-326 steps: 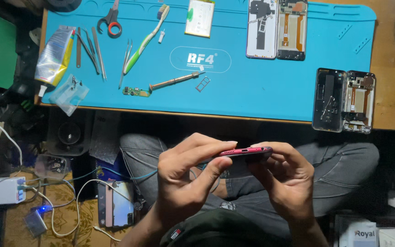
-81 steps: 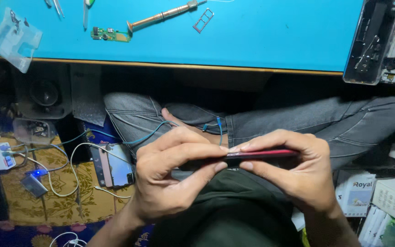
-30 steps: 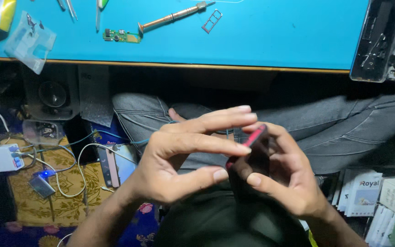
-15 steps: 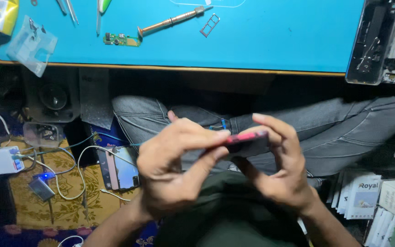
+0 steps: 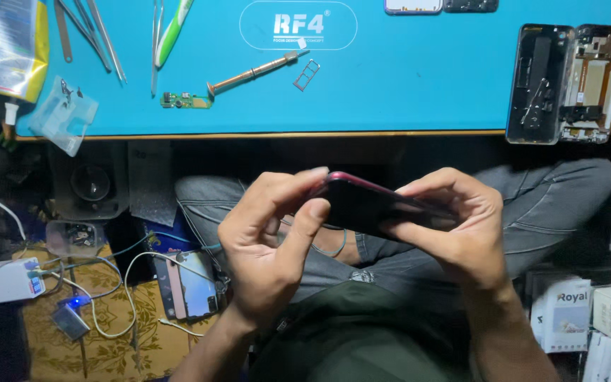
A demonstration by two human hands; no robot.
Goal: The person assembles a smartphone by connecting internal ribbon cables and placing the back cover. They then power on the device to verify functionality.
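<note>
Both hands hold a dark phone w/ red edge [image 5: 383,206] over the lap, below the blue worktop [image 5: 404,85]. Left hand [image 5: 270,240] fingers curl round its left end, thumb pressed on the near face; right hand [image 5: 454,226] fingers clamp the right end. Best kept level, w/ even pressure along the seam, no twisting. Opened phone frame [image 5: 567,81], screwdriver [image 5: 252,71] and small green board [image 5: 187,100] lie on the worktop.

Hands worked over the lap, open space around both. Ahead of them the blue mat [image 5: 404,85] lay mostly bare mid-table; screwdriver [image 5: 252,72], SIM tray [image 5: 306,74] and small circuit board [image 5: 186,100] cluttered ahead-left, opened phone frames [image 5: 567,83] blocked ahead-right.
</note>
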